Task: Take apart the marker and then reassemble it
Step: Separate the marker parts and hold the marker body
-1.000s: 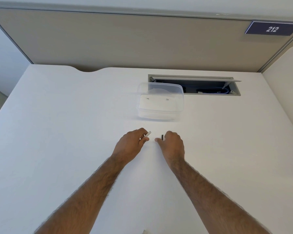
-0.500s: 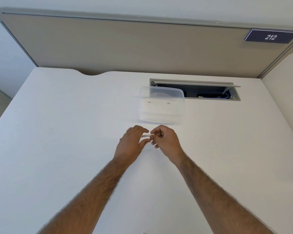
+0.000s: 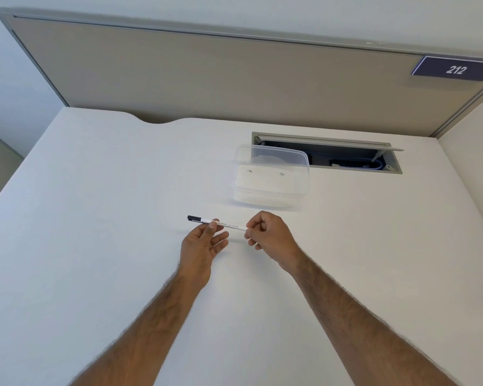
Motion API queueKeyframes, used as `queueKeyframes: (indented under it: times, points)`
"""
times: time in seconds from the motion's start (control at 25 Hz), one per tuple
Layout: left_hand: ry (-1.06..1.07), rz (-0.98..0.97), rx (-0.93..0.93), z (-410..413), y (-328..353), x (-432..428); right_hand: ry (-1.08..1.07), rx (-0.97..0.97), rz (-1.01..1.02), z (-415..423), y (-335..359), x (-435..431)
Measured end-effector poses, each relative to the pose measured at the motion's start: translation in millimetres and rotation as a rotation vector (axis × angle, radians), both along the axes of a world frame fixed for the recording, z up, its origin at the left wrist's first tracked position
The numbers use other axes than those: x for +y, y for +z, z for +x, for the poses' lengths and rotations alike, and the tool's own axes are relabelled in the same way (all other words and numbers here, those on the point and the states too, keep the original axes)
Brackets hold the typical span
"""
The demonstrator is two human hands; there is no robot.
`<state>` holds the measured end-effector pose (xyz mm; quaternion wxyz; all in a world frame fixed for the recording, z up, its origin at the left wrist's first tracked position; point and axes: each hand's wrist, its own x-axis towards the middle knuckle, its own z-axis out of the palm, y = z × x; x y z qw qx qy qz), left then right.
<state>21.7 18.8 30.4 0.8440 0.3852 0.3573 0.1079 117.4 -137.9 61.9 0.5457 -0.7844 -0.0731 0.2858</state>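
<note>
Marker [image 3: 226, 225] spanning left-right, cap [image 3: 194, 218] leftward, held by left hand [image 3: 204, 243], right hand [image 3: 269, 235]

Clear glossy plastic tub [image 3: 271, 188] (matt white desk [image 3: 95, 218]).

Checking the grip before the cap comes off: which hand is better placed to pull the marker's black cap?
Probably the left hand: its thumb sits on the marker barrel right beside the black cap. The right hand pinches the opposite end, so it can anchor the barrel.

Marker [image 3: 230, 226] (black-capped) in left hand [image 3: 204, 245], right hand [image 3: 269, 235]
</note>
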Motion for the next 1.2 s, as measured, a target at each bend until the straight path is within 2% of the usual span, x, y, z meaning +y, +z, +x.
queueKeyframes:
  times: [0.12, 0.2, 0.36, 0.48, 0.8, 1.2]
  points:
    - [-0.06, 0.149, 0.006, 10, 1, 9, 0.172, -0.29, -0.308, 8, -13, 9]
    - [-0.114, 0.341, 0.043, 19, 3, 10, 0.284, -0.414, -0.415, 13, -20, 18]
    - [-0.29, 0.777, 0.102, 30, 10, 5, 0.336, -0.484, -0.42, 15, -31, 27]
    - [-0.441, 0.965, 0.089, 35, 15, 3, 0.336, -0.518, -0.426, 15, -35, 24]
    - [-0.611, 1.109, 0.056, 37, 18, -5, 0.354, -0.596, -0.435, 11, -32, 12]
    - [-0.606, 1.112, 0.039, 33, 18, -10, 0.288, -0.599, -0.442, 0, -32, 7]
